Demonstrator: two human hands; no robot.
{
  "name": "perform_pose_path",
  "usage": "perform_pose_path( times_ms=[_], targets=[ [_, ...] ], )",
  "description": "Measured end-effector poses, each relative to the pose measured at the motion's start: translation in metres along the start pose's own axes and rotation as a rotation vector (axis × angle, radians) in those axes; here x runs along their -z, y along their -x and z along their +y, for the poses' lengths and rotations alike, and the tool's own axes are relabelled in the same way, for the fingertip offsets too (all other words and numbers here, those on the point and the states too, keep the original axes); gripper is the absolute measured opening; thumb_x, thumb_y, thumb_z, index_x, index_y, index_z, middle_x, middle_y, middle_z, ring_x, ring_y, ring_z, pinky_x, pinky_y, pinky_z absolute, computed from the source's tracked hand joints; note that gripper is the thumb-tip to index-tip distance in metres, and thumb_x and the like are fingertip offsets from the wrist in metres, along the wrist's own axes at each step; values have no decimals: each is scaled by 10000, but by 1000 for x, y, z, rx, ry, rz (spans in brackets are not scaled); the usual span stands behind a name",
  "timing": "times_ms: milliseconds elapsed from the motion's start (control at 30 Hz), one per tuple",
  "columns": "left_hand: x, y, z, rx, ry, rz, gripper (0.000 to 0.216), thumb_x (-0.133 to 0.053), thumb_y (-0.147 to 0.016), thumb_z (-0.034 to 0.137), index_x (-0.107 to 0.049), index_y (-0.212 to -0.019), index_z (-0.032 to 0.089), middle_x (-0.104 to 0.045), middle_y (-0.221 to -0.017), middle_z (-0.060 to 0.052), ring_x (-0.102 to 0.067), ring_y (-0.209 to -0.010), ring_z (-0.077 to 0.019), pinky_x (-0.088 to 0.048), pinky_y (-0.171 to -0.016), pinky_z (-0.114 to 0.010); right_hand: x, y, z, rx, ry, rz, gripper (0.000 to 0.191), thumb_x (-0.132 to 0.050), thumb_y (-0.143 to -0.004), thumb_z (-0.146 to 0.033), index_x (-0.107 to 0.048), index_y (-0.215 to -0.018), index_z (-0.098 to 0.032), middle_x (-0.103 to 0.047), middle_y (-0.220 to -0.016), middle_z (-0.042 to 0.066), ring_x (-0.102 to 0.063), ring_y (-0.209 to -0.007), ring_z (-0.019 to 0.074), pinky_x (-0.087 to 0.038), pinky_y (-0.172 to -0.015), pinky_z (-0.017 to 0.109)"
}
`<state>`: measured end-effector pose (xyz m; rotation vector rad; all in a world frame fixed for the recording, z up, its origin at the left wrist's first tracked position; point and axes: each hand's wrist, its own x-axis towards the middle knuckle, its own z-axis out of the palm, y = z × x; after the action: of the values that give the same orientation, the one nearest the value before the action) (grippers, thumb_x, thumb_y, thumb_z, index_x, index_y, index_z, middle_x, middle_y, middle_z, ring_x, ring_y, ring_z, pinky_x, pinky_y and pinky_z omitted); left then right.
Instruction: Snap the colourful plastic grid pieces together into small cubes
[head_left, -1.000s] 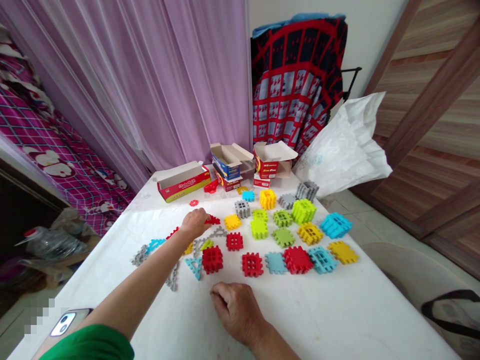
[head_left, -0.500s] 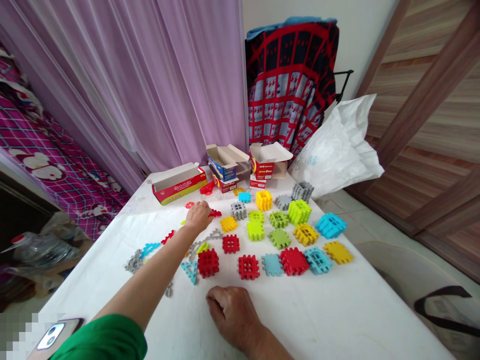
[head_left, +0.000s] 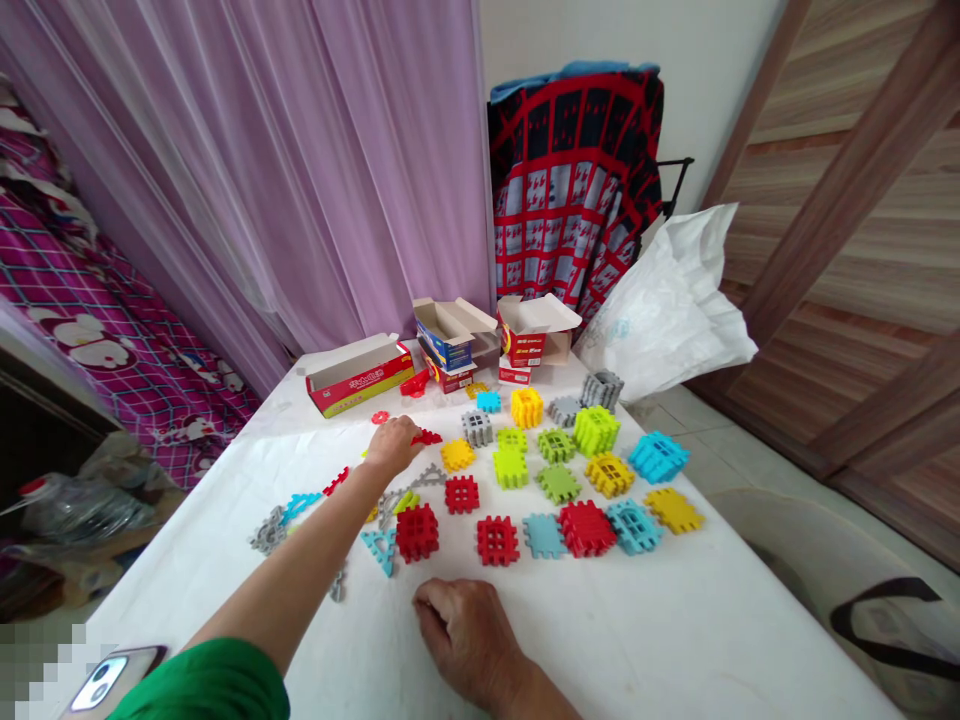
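My left hand [head_left: 395,443], reaching out from a green sleeve, is closed at the far left part of the blocks. A red toothed building piece [head_left: 427,437] sticks out at its fingertips; the rest of that piece is hidden. My right hand [head_left: 466,632] rests on the near part of the table as a loose fist, with nothing showing in it. Beyond it lie red window-pattern blocks [head_left: 497,540] and a red stack [head_left: 587,528]. Beneath and beside my left forearm are a blue triangle [head_left: 380,550], grey linked pieces [head_left: 268,531] and a narrow red toothed piece [head_left: 336,481].
Yellow, green, grey and blue toothed blocks [head_left: 557,483] spread across the white table [head_left: 622,640]. Opened cardboard boxes [head_left: 360,378] line the back. A white bag [head_left: 667,300] stands at the back right. A phone [head_left: 112,682] lies near the left front corner.
The view has tilted up slightly, so the table sits lower in the picture. Both hands keep nearly the same places among the blocks.
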<state>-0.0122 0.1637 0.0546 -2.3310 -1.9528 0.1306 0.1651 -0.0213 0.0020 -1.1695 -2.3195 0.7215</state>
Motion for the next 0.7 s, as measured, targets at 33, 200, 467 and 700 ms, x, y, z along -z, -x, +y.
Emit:
perform_pose_path(
  times_ms=[33, 200, 467, 700],
  targets=[
    [-1, 0, 0, 2, 2, 2, 270, -557, -871, 350, -733, -1014, 205, -691, -1091, -108, -639, -1002, -253, -477, -838, -319, 0, 0, 0, -2, 1, 0, 170, -514, -877, -216, -683, -864, -230, -738, -763, 7, -691, -708, 165, -413, -625, 226],
    [-5, -4, -1, 20, 11, 14, 267, -553, -867, 334, -741, -1007, 206, -697, -1075, -112, -642, -1010, -261, -478, -849, -328, 1, 0, -1, -6, 3, -4, 175, -511, -882, -219, -686, -870, -223, -741, -770, 13, -690, -707, 161, -415, -628, 220],
    [-3, -2, 1, 15, 43, 25, 247, -570, -857, 332, -740, -997, 220, -702, -1069, -103, -643, -1007, -253, -478, -860, -324, 1, 0, -1, 3, 6, 4, 169, -519, -876, -209, -687, -860, -220, -742, -767, 15, -694, -706, 163, -427, -633, 220],
    [4, 1, -12, 30, 82, 28, 267, -527, -878, 363, -740, -973, 231, -704, -1076, -77, -643, -1005, -232, -475, -882, -313, 2, 2, -2, -1, 0, 6, 187, -504, -880, -214, -688, -855, -225, -741, -761, 19, -698, -709, 171, -442, -637, 222]
  ],
)
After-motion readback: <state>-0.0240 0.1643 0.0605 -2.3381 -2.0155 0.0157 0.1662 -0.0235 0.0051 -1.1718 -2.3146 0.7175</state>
